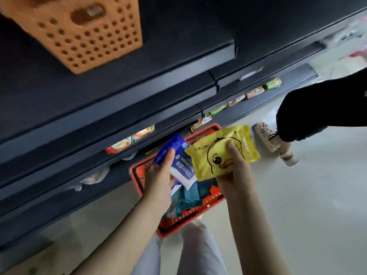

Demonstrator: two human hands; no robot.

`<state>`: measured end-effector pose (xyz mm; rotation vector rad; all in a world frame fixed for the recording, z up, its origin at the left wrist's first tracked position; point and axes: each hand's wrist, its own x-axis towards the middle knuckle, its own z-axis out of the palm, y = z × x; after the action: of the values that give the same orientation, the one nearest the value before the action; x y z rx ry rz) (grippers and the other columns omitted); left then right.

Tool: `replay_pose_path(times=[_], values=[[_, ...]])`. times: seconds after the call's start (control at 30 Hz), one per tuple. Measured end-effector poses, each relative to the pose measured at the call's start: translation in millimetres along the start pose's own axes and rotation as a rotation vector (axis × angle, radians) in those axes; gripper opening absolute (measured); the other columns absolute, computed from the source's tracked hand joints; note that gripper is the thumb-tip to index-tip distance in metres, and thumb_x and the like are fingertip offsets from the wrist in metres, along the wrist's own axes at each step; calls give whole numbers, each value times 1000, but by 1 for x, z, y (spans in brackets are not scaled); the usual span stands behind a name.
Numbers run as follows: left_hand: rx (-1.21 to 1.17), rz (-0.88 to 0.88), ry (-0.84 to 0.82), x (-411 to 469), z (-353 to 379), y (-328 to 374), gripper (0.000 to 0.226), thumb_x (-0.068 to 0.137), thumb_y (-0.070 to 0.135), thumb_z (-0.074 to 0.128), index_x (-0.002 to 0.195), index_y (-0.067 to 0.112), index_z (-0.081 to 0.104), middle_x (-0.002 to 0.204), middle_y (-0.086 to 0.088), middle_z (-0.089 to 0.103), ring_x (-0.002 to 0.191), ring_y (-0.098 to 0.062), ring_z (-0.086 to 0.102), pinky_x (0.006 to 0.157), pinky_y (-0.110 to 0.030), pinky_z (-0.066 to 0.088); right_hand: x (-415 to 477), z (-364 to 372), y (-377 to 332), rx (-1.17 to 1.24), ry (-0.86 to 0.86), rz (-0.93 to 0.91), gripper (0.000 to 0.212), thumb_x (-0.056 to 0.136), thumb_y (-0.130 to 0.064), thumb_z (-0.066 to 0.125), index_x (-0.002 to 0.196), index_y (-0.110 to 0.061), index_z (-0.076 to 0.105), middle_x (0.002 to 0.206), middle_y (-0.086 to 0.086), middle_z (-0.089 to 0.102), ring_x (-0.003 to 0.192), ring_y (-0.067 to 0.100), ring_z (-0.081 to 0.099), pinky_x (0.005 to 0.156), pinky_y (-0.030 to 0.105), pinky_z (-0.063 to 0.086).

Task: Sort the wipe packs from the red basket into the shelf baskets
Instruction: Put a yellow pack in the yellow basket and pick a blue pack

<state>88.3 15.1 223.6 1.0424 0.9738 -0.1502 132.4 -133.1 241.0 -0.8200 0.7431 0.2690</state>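
— Dark shelving [119, 86] fills the upper left of the frame, pale floor [297, 205] the lower right. Where does the sorting stand?
— Two packs are in my hands at centre frame, held above the red basket [133, 171], which sits on the floor against the shelving. My left hand [158, 175] grips a blue pack [183, 163], thumb curled over its face. My right hand [236, 167] pinches a yellow pack [216, 155] with a duck on it, thumb on top, fingers under.
— And what is left?
— Teal packs [190, 195] lie in the red basket below my wrists. How many, I cannot tell, as my arms cover part of it.
— Any sorted yet?
— Hard to judge. An orange basket [89, 36] stands on a shelf at upper left, and its inside is hidden from this angle. My reading: the job is mid-way at best, with these two to place and more to fetch.
— Anyone else there?
— Somebody's pale shoes [276, 143] and dark clothing [317, 108] show at right, clear of the basket.
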Motion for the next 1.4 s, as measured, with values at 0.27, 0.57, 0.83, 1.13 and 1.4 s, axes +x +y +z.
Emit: replay_pose_path(times=[0.27,0.57,0.83,1.13,1.4], values=[[86,3,28,-103,8,61,83,65,90,48,110,23,68,99,-1,74,90,-29,70,73,-35,56,-100,51,-28,7,-110,-51,60,77,-34,74,132,-16,59,122,9,69,114,26,65,108,50,42],[71,272,302,-200,14,47,39,86,59,58,90,21,67,86,-5,72,77,-19,64,64,-29,45,-144,7,-75,-316,-414,262,55,79,-37,68,128,-12,62,121,12,69,110,27,65,92,38,52],[-7,397,363,-229,-2,50,42,87,59,56,86,19,68,87,-7,74,83,-22,67,66,-27,42,-158,22,-101,-884,-486,-136,39,99,-51,45,86,-30,74,87,3,76,89,22,72,90,47,56],[-200,559,544,-262,-103,104,31,92,45,60,77,17,61,70,-1,64,64,-20,58,56,-29,45,-217,97,-31,-1030,-663,-693,45,105,-34,35,64,-16,30,51,-9,26,51,9,23,46,19,19],[-249,676,541,-293,-248,144,18,94,41,59,87,26,66,87,6,69,78,-7,62,60,-22,39,-285,172,80,-1107,-732,-745,49,103,-27,41,57,-21,23,47,-12,23,50,7,21,55,30,18]])
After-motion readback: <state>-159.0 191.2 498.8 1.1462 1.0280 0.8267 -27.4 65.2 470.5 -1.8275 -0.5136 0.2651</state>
